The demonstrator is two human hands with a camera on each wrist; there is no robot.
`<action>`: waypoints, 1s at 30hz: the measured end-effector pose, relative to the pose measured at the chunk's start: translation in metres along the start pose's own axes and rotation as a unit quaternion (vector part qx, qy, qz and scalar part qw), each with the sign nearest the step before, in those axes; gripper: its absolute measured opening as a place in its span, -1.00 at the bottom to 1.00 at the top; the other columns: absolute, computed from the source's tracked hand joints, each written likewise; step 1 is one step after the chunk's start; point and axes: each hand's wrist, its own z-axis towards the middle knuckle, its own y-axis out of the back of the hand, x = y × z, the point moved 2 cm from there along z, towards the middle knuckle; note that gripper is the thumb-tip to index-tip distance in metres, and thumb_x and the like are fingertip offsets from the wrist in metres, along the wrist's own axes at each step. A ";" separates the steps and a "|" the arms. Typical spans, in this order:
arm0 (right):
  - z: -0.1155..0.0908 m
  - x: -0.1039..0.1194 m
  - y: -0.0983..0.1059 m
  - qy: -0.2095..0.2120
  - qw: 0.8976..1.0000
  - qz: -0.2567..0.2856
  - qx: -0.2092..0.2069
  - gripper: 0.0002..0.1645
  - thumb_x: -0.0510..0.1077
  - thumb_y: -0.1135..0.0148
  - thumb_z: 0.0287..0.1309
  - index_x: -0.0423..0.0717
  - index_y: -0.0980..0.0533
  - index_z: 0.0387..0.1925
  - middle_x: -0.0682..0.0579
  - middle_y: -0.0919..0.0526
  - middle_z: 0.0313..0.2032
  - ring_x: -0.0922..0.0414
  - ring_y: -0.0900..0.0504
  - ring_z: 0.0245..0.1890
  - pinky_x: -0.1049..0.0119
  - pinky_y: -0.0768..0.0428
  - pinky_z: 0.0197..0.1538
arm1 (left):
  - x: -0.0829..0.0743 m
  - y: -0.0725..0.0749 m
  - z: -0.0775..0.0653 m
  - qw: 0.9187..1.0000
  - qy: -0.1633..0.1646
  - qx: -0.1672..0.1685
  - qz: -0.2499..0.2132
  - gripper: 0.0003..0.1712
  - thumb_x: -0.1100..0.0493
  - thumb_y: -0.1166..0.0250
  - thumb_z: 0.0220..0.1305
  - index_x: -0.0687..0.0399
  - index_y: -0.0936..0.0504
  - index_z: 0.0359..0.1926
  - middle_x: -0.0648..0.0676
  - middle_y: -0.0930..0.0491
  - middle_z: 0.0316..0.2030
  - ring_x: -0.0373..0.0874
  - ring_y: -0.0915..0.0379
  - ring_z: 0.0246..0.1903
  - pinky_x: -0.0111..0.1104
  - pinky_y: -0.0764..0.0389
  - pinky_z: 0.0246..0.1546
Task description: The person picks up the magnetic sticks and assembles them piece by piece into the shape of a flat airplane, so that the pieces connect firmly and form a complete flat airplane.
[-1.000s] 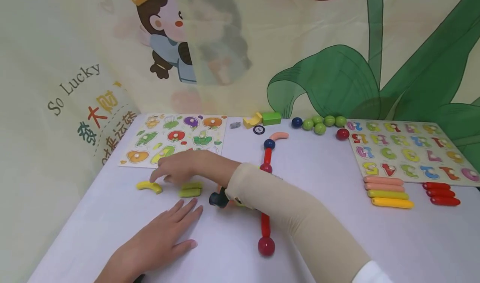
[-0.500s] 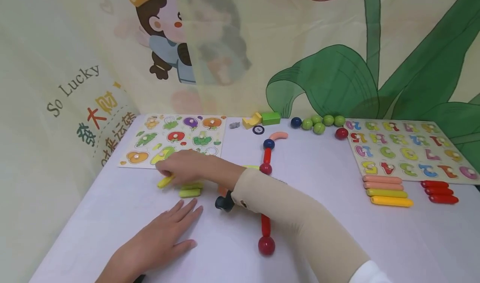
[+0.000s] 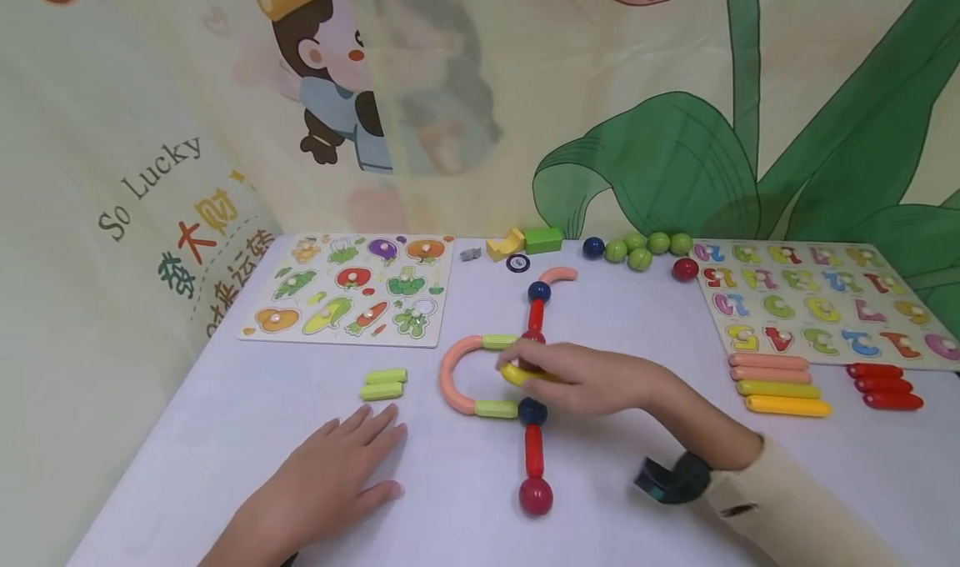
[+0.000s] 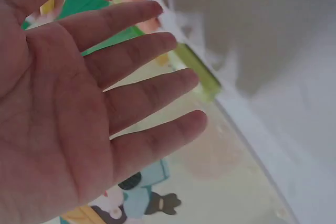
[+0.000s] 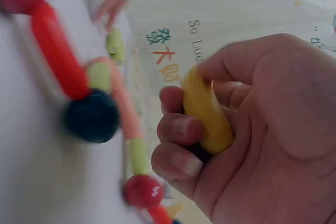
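My right hand (image 3: 592,377) grips a yellow curved rod (image 3: 514,374), fingers wrapped round it in the right wrist view. The hand is over the right side of a figure of balls and rods. That figure has a red ball (image 3: 536,496) at its near end, red rods (image 3: 534,450), a dark blue ball (image 3: 532,412), light green rods (image 3: 497,409) and a pink curved piece (image 3: 450,375) bulging left. A second dark blue ball (image 3: 538,292) and a pink curve (image 3: 559,274) form its far end. My left hand (image 3: 322,475) rests with spread fingers beside two short green rods (image 3: 383,391).
A vegetable puzzle board (image 3: 348,300) lies back left; a number board (image 3: 825,300) is at right. Pink, yellow and red rods (image 3: 885,388) line its near edge. Green balls (image 3: 639,258), a green block (image 3: 543,239) and a yellow block (image 3: 505,244) stand along the back.
My right hand reached the yellow curved rod left of the green rods, picked it up and carried it right to the figure. The left hand stays in place.
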 end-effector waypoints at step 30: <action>-0.046 0.001 -0.076 0.016 0.985 -0.172 -0.025 -0.66 0.27 -0.15 0.03 0.15 -0.60 -0.41 0.46 -0.36 -0.66 0.48 -0.33 -0.60 0.58 -0.32 -0.57 | -0.090 0.014 0.066 0.983 -0.180 0.027 0.015 -0.11 -0.46 0.08 0.09 -0.26 0.02 0.38 -0.02 0.02 0.36 0.14 0.06 0.28 0.05 -0.23 0.09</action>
